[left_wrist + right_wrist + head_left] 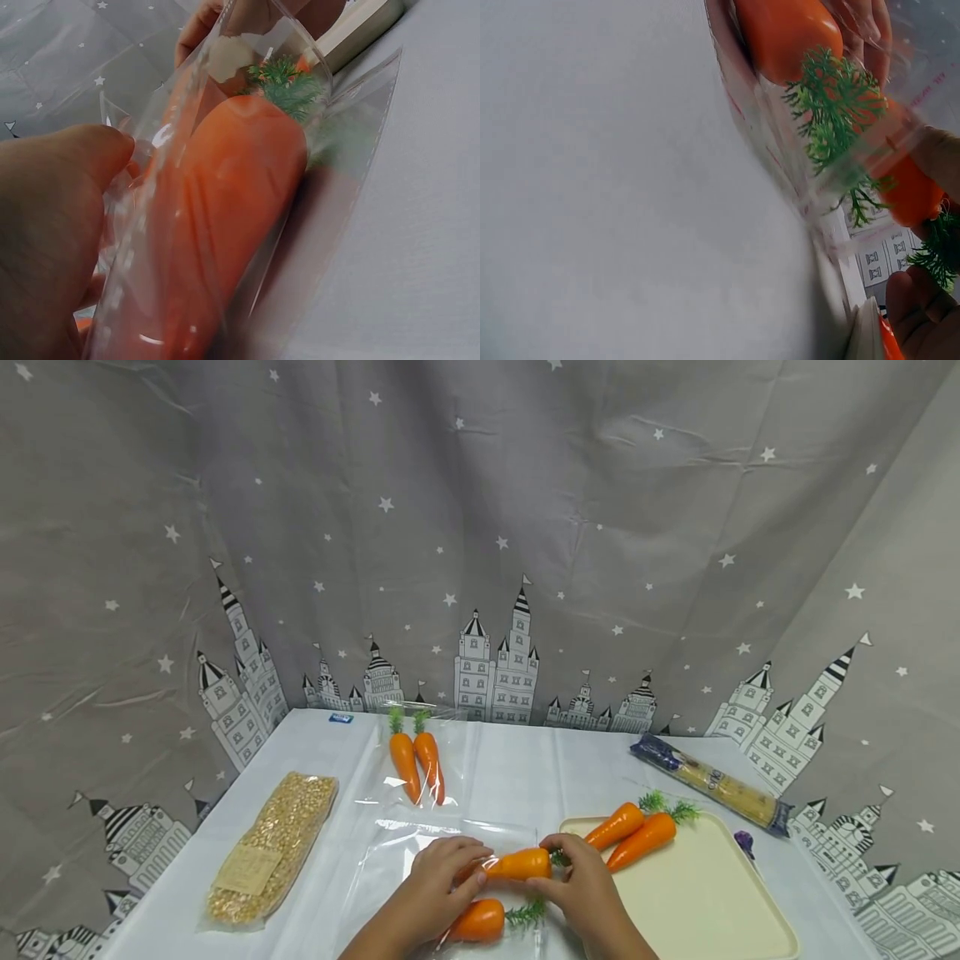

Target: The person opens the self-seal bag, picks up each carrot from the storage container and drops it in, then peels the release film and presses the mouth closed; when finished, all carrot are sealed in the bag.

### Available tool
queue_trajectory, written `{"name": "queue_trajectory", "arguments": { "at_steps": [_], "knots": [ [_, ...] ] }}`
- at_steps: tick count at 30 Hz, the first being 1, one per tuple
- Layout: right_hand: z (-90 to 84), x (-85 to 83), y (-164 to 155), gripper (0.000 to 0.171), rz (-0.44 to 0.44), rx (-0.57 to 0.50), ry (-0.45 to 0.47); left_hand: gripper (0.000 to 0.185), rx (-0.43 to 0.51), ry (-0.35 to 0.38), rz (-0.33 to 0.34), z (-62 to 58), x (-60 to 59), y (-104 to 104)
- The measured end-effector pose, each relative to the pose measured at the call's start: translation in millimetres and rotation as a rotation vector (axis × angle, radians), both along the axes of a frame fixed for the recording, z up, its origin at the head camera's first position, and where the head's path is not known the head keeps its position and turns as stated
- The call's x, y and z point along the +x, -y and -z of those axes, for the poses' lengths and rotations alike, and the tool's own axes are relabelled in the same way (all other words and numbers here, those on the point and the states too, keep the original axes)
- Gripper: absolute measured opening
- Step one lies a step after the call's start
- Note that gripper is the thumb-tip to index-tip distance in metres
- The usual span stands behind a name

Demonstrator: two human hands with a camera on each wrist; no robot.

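Observation:
An orange toy carrot (517,864) with green leaves is held between both hands over a clear plastic bag (405,860) near the table's front edge. My left hand (471,870) pinches the bag's film at the carrot's tip. My right hand (553,870) grips the carrot's leafy end. A second carrot (476,920) lies just below, inside the bag. In the left wrist view the thumb (52,195) presses the bag (345,172) around a carrot (232,210). The right wrist view shows a carrot (784,26) and its leaves (832,105) behind the film.
A cream tray (705,902) at the right carries two more carrots (643,841). A sealed bag with two carrots (416,760) lies at the back. A pack of popcorn kernels (273,843) is at the left, a spaghetti pack (712,783) at the back right.

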State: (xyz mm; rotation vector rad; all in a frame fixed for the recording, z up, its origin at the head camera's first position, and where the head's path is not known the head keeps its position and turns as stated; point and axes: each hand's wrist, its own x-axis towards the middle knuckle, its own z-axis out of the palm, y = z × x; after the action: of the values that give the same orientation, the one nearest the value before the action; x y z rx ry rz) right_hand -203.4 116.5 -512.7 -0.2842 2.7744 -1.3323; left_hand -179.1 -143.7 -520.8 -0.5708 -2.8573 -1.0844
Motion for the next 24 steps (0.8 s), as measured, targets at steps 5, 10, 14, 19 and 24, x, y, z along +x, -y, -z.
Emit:
{"name": "queue_trajectory", "arguments": {
  "at_steps": [5, 10, 14, 19, 24],
  "knots": [
    [-0.4, 0.7, 6.7, 0.046, 0.006, 0.008, -0.016, 0.030, 0.019, 0.022, 0.005, -0.1, -0.5, 0.4],
    [-0.6, 1.1, 11.7, 0.046, -0.014, 0.023, -0.041, 0.031, 0.015, 0.020, 0.000, -1.6, 0.2, 0.6],
    [-1.5, 2.1, 15.5, 0.045, -0.018, 0.028, -0.050, 0.033, 0.010, 0.003, 0.002, -2.5, -0.1, 0.8],
    [-2.7, 3.9, 20.3, 0.048, -0.010, 0.031, -0.018, 0.032, 0.008, -0.009, -0.002, -1.8, -0.4, 1.1],
    [-1.6, 4.1, 24.0, 0.050, -0.013, 0.069, 0.043, 0.029, 0.015, -0.018, -0.008, 0.5, 0.1, 0.9]
  ]
}}
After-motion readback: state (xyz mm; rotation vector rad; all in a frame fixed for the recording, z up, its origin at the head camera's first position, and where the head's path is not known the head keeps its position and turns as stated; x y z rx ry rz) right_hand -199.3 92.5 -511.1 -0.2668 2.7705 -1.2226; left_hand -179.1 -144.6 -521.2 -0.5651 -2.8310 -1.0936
